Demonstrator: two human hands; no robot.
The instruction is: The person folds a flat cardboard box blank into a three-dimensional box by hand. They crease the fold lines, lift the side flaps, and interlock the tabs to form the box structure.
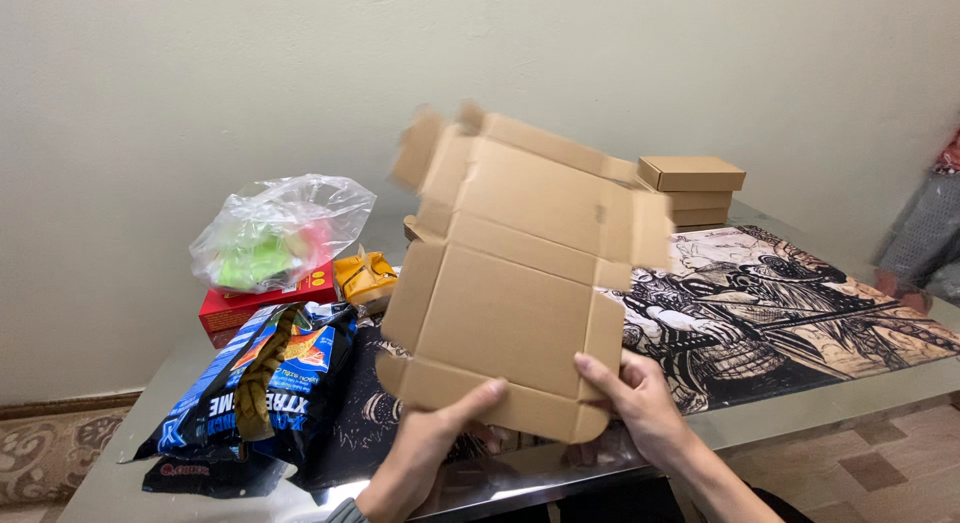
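Observation:
A flat, unfolded brown cardboard box blank (520, 273) is held up over the table, tilted, its flaps spread and its top edge blurred. My left hand (425, 453) grips its lower edge from below, thumb on the front. On the bottom right corner, my right hand (645, 403) pinches the blank. Both hands are just above the near edge of the table (800, 408).
Blue snack bags (260, 383) lie at the near left, with a red box (245, 308), a yellow pack (365, 276) and a clear plastic bag (280, 228) behind. Folded cardboard boxes (693, 191) are stacked at the back. A printed mat (790, 303) covers the right. Another person's sleeve (925, 233) shows at the far right.

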